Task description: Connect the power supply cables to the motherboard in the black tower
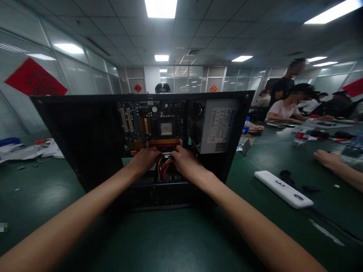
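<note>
The left hand [146,158] and right hand [187,160] both reach inside an open black metal computer case [79,136], which stands upright on a dark green bench [170,234] in front of the person. The hands are near each other, fingers bent, at the red-and-yellow long memory slots [164,142] along the lower part of a dark motherboard [176,113]. A thin pale strip [166,153] shows between them (too small to identify), and I cannot tell whether either hand grips it. Just below hangs a bundle of red, yellow and purple cables [164,170]. A silver-grey box-shaped power supply [219,124] sits in the case's upper right. To the right lie a long white power strip [283,189] marked "3" and, farther back, a clear plastic bottle [304,130]; another person's hand [329,158] rests near the strip.
</note>
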Demonstrator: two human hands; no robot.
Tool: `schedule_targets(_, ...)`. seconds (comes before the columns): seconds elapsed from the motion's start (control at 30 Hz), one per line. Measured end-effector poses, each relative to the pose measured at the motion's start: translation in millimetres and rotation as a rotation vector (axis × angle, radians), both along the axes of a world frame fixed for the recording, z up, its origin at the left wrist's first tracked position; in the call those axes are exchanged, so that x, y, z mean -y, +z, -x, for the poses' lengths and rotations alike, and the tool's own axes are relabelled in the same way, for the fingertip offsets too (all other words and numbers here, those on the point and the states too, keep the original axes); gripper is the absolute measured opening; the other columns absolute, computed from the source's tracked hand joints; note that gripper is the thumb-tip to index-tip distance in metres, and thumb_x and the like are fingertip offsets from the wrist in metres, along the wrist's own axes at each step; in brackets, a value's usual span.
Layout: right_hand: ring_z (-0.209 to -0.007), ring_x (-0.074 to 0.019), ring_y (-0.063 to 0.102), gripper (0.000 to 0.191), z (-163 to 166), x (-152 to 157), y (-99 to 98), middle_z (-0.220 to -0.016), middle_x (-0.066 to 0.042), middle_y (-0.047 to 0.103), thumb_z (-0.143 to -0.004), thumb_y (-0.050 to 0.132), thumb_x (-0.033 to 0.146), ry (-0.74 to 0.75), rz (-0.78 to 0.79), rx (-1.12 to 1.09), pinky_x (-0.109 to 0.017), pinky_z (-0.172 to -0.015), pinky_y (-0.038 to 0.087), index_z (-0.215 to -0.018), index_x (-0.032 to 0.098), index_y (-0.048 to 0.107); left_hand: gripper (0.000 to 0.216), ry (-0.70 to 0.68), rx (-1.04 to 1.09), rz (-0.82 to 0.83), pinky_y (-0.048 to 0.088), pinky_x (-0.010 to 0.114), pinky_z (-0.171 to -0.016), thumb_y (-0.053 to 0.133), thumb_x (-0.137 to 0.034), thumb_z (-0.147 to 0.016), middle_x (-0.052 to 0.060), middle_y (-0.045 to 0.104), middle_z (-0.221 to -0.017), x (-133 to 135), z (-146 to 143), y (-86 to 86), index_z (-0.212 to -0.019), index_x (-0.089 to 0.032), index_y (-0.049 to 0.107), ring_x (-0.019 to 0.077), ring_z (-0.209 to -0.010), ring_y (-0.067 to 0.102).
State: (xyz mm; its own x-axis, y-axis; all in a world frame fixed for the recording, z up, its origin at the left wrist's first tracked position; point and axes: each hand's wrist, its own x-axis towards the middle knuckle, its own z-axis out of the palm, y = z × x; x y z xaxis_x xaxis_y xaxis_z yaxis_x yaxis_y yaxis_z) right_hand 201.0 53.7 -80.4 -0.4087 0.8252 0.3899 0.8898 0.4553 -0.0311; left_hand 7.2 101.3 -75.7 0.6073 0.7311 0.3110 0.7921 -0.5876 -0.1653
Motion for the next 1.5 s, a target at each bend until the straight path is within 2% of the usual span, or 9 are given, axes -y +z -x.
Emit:
schedule_targets(0.2, -0.087, -0.0211, 0.064, 0.027, 10.7, -12.7, 6.0, -0.113, -0.013, 0.056, -0.092, 0.041, 0.005, 0.059, -0.022, 0.165, -0.030, -0.071, 0.046, -0.108, 0.014, 0.062, 0.027, 0.000, 0.005, -0.004, 0.052, 0.030, -0.077, 0.049, -0.024, -0.094, 0.011, 0.072, -0.101, 1.3, -0.1, -0.4, -0.105, -0.017, 0.072, 0.0229, -0.092, 0.070)
schedule_targets(0.43, -0.100, -0.0242, 0.063, 0.029, 15.1, -21.5, 5.1, -0.116, -0.014, 0.055, -0.094, 0.039, 0.005, 0.101, -0.064, 0.311, -0.031, -0.080, 0.049, -0.114, 0.012, 0.058, 0.027, -0.011, 0.010, -0.005, 0.053, 0.029, -0.077, 0.047, -0.020, -0.094, 0.011, 0.072, -0.100, 3.3, 0.1, 0.3, -0.103, -0.017, 0.072, 0.0222, -0.092, 0.070)
schedule_targets(0.6, -0.101, -0.0238, 0.061, 0.028, 12.9, -20.4, 2.7, -0.115, -0.015, 0.055, -0.097, 0.038, 0.011, 0.097, -0.064, 0.318, -0.031, -0.079, 0.048, -0.117, 0.013, 0.058, 0.029, -0.022, 0.025, 0.003, 0.053, 0.031, -0.079, 0.046, -0.021, -0.094, 0.013, 0.072, -0.102, 3.3, 0.5, 0.7, -0.105, -0.017, 0.072, 0.0237, -0.093, 0.070)
schedule_targets(0.97, -0.094, -0.0201, 0.060, 0.024, 8.2, -16.8, 0.0, -0.110, -0.011, 0.056, -0.099, 0.039, 0.014, 0.110, -0.104, 0.317, -0.029, -0.077, 0.044, -0.109, 0.013, 0.060, 0.030, -0.012, -0.006, 0.007, 0.053, 0.035, -0.080, 0.043, -0.025, -0.096, 0.015, 0.069, -0.107, 7.8, -0.1, 1.3, -0.104, -0.012, 0.069, 0.0283, -0.100, 0.068)
schedule_targets(1.13, -0.096, -0.0210, 0.059, 0.024, 9.4, -19.8, -1.6, -0.110, -0.011, 0.056, -0.098, 0.038, 0.012, 0.114, -0.116, 0.320, -0.029, -0.078, 0.044, -0.108, 0.013, 0.060, 0.031, -0.020, 0.000, 0.016, 0.053, 0.032, -0.080, 0.042, -0.026, -0.097, 0.015, 0.069, -0.108, 6.5, 0.3, 0.0, -0.105, -0.012, 0.069, 0.0266, -0.100, 0.068)
schedule_targets(1.33, -0.097, -0.0226, 0.060, 0.027, 11.7, -23.0, -2.1, -0.114, -0.013, 0.055, -0.099, 0.036, 0.014, 0.079, -0.087, 0.335, -0.030, -0.081, 0.046, -0.115, 0.013, 0.058, 0.029, -0.028, 0.020, 0.024, 0.053, 0.033, -0.078, 0.043, -0.019, -0.094, 0.014, 0.070, -0.107, 5.5, 0.9, -0.7, -0.104, -0.013, 0.069, 0.0264, -0.099, 0.068)
schedule_targets(1.5, -0.099, -0.0237, 0.061, 0.028, 15.0, -25.1, -0.7, -0.116, -0.014, 0.055, -0.099, 0.036, 0.014, 0.054, -0.056, 0.328, -0.031, -0.082, 0.048, -0.117, 0.014, 0.057, 0.030, -0.041, 0.053, 0.017, 0.052, 0.033, -0.079, 0.044, -0.022, -0.094, 0.013, 0.070, -0.108, 8.4, 1.6, -0.1, -0.108, -0.014, 0.069, 0.0258, -0.097, 0.068)
